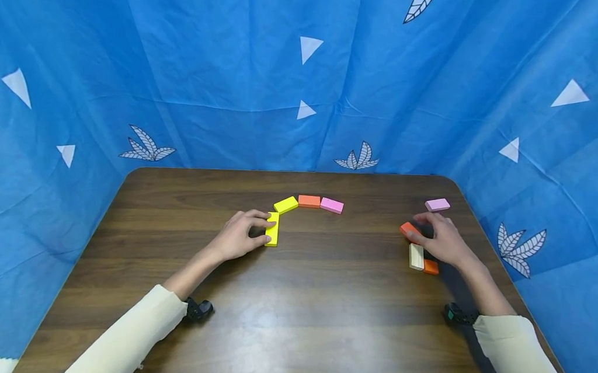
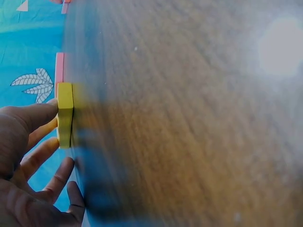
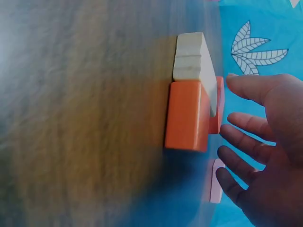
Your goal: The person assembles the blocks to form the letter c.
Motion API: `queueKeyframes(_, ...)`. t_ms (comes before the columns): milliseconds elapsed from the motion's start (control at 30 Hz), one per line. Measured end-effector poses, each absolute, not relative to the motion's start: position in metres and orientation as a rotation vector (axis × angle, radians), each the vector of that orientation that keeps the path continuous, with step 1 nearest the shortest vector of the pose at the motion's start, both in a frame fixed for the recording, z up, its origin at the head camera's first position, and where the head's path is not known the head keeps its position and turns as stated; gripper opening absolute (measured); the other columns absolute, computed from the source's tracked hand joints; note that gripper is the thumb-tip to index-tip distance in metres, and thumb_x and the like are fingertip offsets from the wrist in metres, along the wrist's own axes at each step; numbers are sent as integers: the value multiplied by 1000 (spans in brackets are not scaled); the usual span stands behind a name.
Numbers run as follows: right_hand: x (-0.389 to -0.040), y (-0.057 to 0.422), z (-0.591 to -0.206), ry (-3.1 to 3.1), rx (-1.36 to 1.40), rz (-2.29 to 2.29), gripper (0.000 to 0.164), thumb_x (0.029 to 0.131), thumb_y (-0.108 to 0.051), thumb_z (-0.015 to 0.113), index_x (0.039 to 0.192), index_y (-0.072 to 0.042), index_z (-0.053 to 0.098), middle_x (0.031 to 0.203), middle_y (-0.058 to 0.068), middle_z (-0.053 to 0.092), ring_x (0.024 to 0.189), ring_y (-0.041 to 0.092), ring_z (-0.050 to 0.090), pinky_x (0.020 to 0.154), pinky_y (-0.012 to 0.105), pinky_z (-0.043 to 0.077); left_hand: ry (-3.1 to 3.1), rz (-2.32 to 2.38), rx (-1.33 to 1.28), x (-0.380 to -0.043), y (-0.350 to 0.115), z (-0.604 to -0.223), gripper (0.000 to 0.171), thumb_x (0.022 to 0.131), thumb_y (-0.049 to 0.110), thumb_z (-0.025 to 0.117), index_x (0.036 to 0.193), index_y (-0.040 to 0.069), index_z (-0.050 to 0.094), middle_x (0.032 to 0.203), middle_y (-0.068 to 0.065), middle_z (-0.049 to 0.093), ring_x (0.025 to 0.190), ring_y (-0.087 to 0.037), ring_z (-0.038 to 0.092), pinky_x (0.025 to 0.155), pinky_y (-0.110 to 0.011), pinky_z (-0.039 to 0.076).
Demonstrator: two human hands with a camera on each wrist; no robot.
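Note:
My left hand pinches a yellow block lying on the table, thumb at its near end and fingers over its far part. In the left wrist view, the thumb and fingertips meet that block's side. On the right, my right hand has thumb and fingers about an orange block, which lies flat. Just nearer than it lies a cream block, with a second orange block against its side. The right wrist view partly hides the gripped orange block behind the cream one.
From the yellow block's far end, another yellow block, an orange-red block and a pink block form a curve. A light pink block lies beyond the right hand. Blue curtain surrounds the wooden table.

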State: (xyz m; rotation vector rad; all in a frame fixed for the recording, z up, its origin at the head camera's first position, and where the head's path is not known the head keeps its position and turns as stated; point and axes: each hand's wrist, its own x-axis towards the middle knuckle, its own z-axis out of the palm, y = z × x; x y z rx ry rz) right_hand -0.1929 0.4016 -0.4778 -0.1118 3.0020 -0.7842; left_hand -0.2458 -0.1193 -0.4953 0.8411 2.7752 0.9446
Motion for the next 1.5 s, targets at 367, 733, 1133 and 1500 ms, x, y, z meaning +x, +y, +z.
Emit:
queueKeyframes(367, -189, 406, -484, 3016, -86, -778, 52, 104, -35, 72, 136, 5, 61, 121, 25, 67, 112, 42, 60, 95, 57, 48, 2783, 921, 847, -245, -119, -492, 43, 98, 26, 80, 139, 14, 75, 154, -9, 63, 133, -38, 58, 109, -58, 45)
queueKeyframes(733, -190, 405, -489, 3026, -57, -749, 38, 102, -32, 75, 122, -1, 68, 115, 20, 69, 100, 34, 63, 87, 43, 49, 2802, 905, 815, -244, -119, -495, 42, 99, 26, 80, 139, 15, 75, 154, -8, 63, 133, -39, 58, 106, -58, 47)
queueKeyframes(1133, -193, 400, -494, 3077, -59, -718, 40, 100, -34, 77, 123, -2, 68, 111, 17, 70, 93, 27, 60, 79, 34, 45, 2804, 912, 828, -244, -119, -496, 41, 99, 27, 80, 139, 17, 75, 153, -8, 64, 134, -40, 58, 106, -60, 47)
queueKeyframes(1500, -195, 388, -489, 3083, -115, -752, 38, 97, -29, 79, 124, -3, 69, 112, 16, 71, 87, 23, 57, 73, 30, 45, 2818, 903, 830, -245, -119, -495, 41, 99, 27, 80, 138, 17, 76, 153, -8, 65, 133, -39, 58, 106, -59, 48)
